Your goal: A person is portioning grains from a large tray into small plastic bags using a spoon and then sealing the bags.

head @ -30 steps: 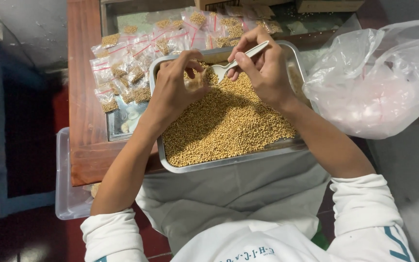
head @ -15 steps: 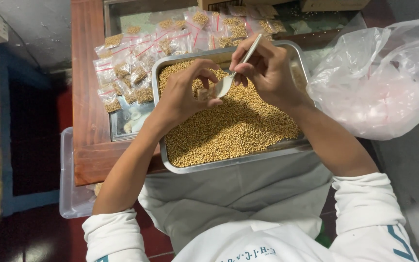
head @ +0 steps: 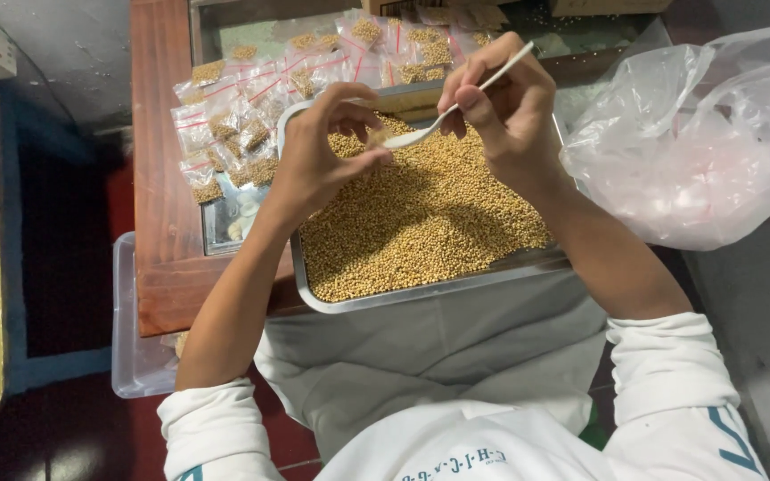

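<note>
While the metal tray [head: 421, 289] sits heaped with golden seeds [head: 421, 214] at the edge of the wooden surface [head: 158, 178], both hands hover over its far end. Right hand [head: 510, 116], grip closed on a white plastic spoon [head: 443, 118], handle pinched between thumb and fingers, bowl tipped down toward the left! Left hand [head: 318, 151], fingers curled, grip pinching something small and clear right under the spoon's tip — too small to tell what. Small sealed packets of seeds [head: 251, 116] lie piled beyond the tray, and a big clear plastic bag [head: 697, 151] bulges just beside it on the right.
</note>
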